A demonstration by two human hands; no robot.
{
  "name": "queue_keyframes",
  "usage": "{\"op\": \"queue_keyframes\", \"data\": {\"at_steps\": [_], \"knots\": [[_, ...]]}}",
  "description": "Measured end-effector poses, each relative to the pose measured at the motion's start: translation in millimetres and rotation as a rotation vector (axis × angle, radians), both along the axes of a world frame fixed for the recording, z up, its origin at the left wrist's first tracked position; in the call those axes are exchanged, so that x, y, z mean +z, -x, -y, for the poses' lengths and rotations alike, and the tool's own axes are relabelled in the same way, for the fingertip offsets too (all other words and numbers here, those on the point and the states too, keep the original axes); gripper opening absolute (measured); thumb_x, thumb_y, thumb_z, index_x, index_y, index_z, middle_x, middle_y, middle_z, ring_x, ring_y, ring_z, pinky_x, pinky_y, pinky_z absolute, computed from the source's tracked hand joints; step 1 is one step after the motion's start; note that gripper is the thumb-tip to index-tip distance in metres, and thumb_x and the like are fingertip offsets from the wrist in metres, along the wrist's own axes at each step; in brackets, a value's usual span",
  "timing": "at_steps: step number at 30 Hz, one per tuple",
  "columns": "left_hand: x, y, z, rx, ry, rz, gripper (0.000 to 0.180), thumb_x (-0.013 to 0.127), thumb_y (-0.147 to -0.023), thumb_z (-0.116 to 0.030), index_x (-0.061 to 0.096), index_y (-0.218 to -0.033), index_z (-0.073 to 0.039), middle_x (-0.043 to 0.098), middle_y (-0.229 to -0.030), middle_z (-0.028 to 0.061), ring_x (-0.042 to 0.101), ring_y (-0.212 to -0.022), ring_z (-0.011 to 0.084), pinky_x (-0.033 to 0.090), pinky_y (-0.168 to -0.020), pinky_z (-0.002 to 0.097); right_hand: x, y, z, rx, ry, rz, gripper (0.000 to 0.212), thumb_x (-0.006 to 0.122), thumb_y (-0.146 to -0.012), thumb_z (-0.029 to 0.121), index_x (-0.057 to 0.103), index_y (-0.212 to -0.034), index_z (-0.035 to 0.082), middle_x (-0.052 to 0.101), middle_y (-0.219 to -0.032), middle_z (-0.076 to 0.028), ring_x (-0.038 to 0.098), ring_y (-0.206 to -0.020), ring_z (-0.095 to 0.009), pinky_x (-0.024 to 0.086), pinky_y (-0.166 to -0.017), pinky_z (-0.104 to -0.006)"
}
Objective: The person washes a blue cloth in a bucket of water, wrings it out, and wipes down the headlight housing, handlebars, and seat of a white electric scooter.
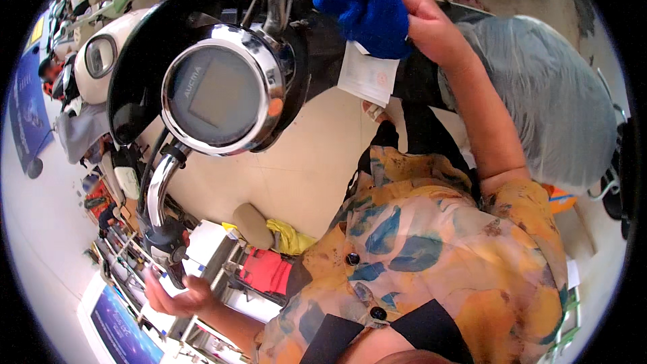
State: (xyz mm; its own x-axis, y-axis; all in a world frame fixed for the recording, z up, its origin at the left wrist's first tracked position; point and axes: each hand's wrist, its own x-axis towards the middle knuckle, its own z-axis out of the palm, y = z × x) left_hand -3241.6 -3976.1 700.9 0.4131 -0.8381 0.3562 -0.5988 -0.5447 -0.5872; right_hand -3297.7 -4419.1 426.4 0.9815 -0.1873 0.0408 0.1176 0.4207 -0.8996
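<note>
My right hand is closed on a bunched blue cloth, held over the black body of an electric scooter. White paper sheets hang just below the cloth. At the lower left, my left hand curls around the end of the scooter's black handlebar grip, thumb on one side and fingers on the other. Between the two hands sits the round chrome-rimmed display, its screen dark. A chrome handlebar runs from it toward my left hand.
A seat under clear plastic wrap lies to the right. Other scooters, one with a cream front, line the far left. Beyond the handlebar are a red bag, a yellow cloth and a white table. Tiled floor shows between.
</note>
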Motion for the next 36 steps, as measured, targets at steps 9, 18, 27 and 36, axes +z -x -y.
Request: {"op": "queue_keyframes", "data": {"at_steps": [9,18,27,36], "knots": [[-196.6,56.0,116.3,0.167,0.524,-1.665,0.057,0.055,-0.075,-0.002,0.044,-0.13,0.001,0.05,-0.128,0.0178,0.047,-0.12,0.029,0.039,-0.099,0.041,-10.6,87.8,-106.0,0.051,0.089,0.018,0.05,0.056,-0.091,0.028,0.051,-0.129,-0.005,0.061,-0.118,-0.013,0.06,-0.102,-0.017,0.048,-0.091,-0.0317],[-238.8,66.9,124.7,0.348,0.583,-1.779,0.022,0.066,-0.081,-0.009,0.062,-0.101,-0.003,0.064,-0.087,0.0049,0.059,-0.081,0.0132,0.049,-0.076,0.0282,9.5,106.6,-125.0,0.236,0.094,-0.415,0.033,0.067,-0.078,0.015,0.062,-0.107,0.0,0.066,-0.097,-0.007,0.061,-0.089,-0.014,0.05,-0.079,-0.0288],[-203.6,78.7,150.5,0.503,1.209,-1.91,0.028,0.057,-0.088,-0.001,0.055,-0.117,-0.001,0.06,-0.107,0.0072,0.057,-0.095,0.0113,0.047,-0.083,0.0251,-23.4,99.4,-72.3,-0.114,0.964,-0.167,0.016,0.061,-0.072,0.004,0.06,-0.088,0.006,0.061,-0.081,-0.013,0.06,-0.083,-0.034,0.048,-0.074,-0.0417],[-218.4,70.9,144.9,0.672,1.166,-1.566,0.029,0.046,-0.1,-0.019,0.054,-0.121,-0.002,0.06,-0.114,0.0094,0.059,-0.095,0.0142,0.046,-0.091,0.0293,-9.3,72.2,-10.5,0.308,0.705,-0.149,0.037,0.071,-0.076,0.029,0.062,-0.102,0.004,0.066,-0.086,-0.017,0.065,-0.082,-0.031,0.051,-0.074,-0.0387]]}}
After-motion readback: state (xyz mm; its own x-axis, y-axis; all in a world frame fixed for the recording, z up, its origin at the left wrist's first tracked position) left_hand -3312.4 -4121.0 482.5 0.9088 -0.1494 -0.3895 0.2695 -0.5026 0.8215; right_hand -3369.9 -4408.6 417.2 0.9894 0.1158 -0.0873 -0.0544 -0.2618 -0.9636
